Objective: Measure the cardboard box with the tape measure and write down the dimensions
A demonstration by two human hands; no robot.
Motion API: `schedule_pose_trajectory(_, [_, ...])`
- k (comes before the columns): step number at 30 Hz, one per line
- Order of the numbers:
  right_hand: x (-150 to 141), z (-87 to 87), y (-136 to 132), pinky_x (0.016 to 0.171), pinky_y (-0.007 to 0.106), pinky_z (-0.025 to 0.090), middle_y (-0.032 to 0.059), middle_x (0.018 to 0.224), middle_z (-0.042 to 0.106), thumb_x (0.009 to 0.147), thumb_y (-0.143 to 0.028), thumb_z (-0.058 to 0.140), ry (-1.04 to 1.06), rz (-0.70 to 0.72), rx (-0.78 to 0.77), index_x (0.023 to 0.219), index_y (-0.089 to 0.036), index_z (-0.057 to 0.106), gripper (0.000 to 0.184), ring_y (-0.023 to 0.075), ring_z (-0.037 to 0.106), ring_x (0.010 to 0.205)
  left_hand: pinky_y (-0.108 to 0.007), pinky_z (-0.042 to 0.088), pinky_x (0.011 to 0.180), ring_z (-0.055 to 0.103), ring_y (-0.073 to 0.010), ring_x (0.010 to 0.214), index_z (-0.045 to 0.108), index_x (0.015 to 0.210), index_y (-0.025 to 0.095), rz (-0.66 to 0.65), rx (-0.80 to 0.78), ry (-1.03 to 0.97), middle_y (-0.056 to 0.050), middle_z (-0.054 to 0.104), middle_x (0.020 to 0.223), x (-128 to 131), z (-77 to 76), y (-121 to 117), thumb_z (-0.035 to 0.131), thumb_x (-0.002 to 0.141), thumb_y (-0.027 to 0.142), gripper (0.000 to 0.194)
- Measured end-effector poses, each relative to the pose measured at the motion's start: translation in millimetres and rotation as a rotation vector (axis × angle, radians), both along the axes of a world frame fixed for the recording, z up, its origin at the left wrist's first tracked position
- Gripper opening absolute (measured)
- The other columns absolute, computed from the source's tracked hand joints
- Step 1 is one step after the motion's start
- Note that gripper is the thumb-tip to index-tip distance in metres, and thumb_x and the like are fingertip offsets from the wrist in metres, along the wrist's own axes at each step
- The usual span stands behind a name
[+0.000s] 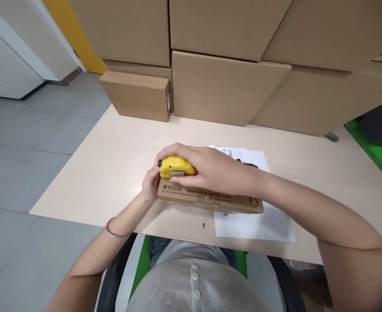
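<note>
My right hand (207, 167) is wrapped over a yellow tape measure (176, 167), which rests at the left end of a small cardboard box (191, 196). Printed lettering, "95338" and a web address, runs along the box's near side. At that same left end, my left hand (150, 183) closes round the box, its thumb close to the tape measure's black tip. Its other fingers are partly hidden behind the box. No drawn-out blade can be made out. Under the box lies a white printed sheet (256, 227).
A flat cardboard box (139, 97) stands at the table's back left. Behind it, large stacked cartons (223, 89) form a wall. A green-edged dark container (373, 151) is at the right. The pale table (90, 186) ends on the left above grey floor tiles.
</note>
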State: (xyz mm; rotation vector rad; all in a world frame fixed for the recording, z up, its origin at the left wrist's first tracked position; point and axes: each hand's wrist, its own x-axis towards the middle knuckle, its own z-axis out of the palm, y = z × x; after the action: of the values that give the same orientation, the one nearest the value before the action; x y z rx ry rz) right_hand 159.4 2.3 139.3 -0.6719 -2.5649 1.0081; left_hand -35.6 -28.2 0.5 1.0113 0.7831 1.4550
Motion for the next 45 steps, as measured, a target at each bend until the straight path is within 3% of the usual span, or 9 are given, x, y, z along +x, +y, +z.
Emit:
schedule_pose_trajectory(12, [171, -5.9, -41, 0.067, 0.032, 0.060, 0.0011, 0.112, 0.080, 0.093, -0.043, 0.076, -0.081, -0.454, 0.097, 0.126, -0.039, 0.071, 0.034, 0.0218, 0.076, 0.085, -0.040, 0.053, 0.084, 0.064, -0.0256, 0.098, 0.070, 0.092, 0.027, -0.056, 0.097, -0.017, -0.004, 0.070, 0.106, 1, 7.5, 3, 0.069, 0.077, 0.042, 0.022])
schedule_pose_trajectory(16, [198, -19.8, -52, 0.060, 0.032, 0.059, 0.0021, 0.112, 0.078, 0.092, -0.044, 0.076, -0.082, -0.578, 0.049, 0.125, -0.041, 0.072, 0.033, 0.0228, 0.074, 0.083, -0.044, 0.054, 0.088, 0.063, -0.0266, 0.100, 0.067, 0.092, 0.027, -0.068, 0.116, 0.014, -0.004, 0.068, 0.107, 0, 6.9, 4, 0.068, 0.078, 0.044, 0.023])
schedule_pose_trajectory(21, [195, -28.8, -56, 0.064, 0.030, 0.061, 0.0042, 0.116, 0.077, 0.093, -0.041, 0.075, -0.039, -0.597, 0.026, 0.126, -0.039, 0.072, 0.033, 0.0219, 0.073, 0.087, -0.045, 0.053, 0.090, 0.063, -0.0267, 0.102, 0.067, 0.094, 0.029, -0.077, 0.126, 0.043, -0.005, 0.068, 0.111, -1, 7.2, 4, 0.066, 0.080, 0.044, 0.021])
schedule_pose_trajectory(32, [193, -22.4, -59, 0.059, 0.025, 0.058, 0.0015, 0.112, 0.077, 0.093, -0.041, 0.075, -0.057, -0.551, 0.056, 0.126, -0.040, 0.069, 0.034, 0.0183, 0.074, 0.082, -0.036, 0.055, 0.085, 0.067, -0.0226, 0.098, 0.074, 0.096, 0.027, -0.095, 0.151, -0.010, -0.003, 0.075, 0.108, -1, 8.5, 7, 0.069, 0.079, 0.040, 0.022])
schedule_pose_trajectory(37, [186, -2.3, -59, 0.050, 0.028, 0.054, 0.0026, 0.106, 0.079, 0.091, -0.053, 0.075, -0.143, -0.600, 0.074, 0.136, -0.037, 0.065, 0.048, 0.0191, 0.071, 0.069, -0.034, 0.055, 0.087, 0.067, -0.0217, 0.099, 0.075, 0.097, 0.028, -0.092, 0.164, -0.018, -0.002, 0.075, 0.109, 0, 7.8, 6, 0.068, 0.080, 0.040, 0.022])
schedule_pose_trajectory(39, [171, 10.0, -56, 0.047, 0.030, 0.050, 0.0024, 0.098, 0.080, 0.091, -0.055, 0.074, -0.170, -0.572, 0.104, 0.138, -0.034, 0.064, 0.052, 0.0194, 0.068, 0.061, -0.035, 0.055, 0.089, 0.067, -0.0221, 0.101, 0.074, 0.097, 0.027, -0.083, 0.166, -0.022, -0.002, 0.074, 0.109, 0, 6.8, 5, 0.068, 0.082, 0.042, 0.023])
schedule_pose_trajectory(41, [145, 18.6, -48, 0.051, 0.031, 0.048, 0.0019, 0.090, 0.078, 0.094, -0.056, 0.071, -0.189, -0.491, 0.132, 0.123, -0.030, 0.069, 0.039, 0.0199, 0.067, 0.062, -0.036, 0.054, 0.092, 0.066, -0.0231, 0.104, 0.074, 0.099, 0.026, -0.066, 0.172, -0.012, -0.003, 0.074, 0.110, 0, 4.6, 5, 0.066, 0.084, 0.045, 0.025])
schedule_pose_trajectory(43, [110, 20.8, -39, 0.058, 0.031, 0.048, 0.0018, 0.088, 0.076, 0.097, -0.055, 0.068, -0.229, -0.403, 0.142, 0.105, -0.026, 0.067, 0.030, 0.0207, 0.070, 0.070, -0.038, 0.054, 0.096, 0.066, -0.0248, 0.108, 0.074, 0.104, 0.026, -0.041, 0.187, 0.016, -0.005, 0.074, 0.113, -1, 0.8, 4, 0.064, 0.086, 0.049, 0.031])
schedule_pose_trajectory(45, [72, 18.0, -33, 0.057, 0.030, 0.044, 0.0015, 0.088, 0.076, 0.098, -0.049, 0.067, -0.279, -0.326, 0.168, 0.110, -0.024, 0.063, 0.028, 0.0195, 0.068, 0.066, -0.040, 0.054, 0.100, 0.066, -0.0270, 0.113, 0.076, 0.109, 0.026, -0.007, 0.212, 0.046, -0.006, 0.074, 0.118, -1, -4.7, 3, 0.060, 0.089, 0.055, 0.039])
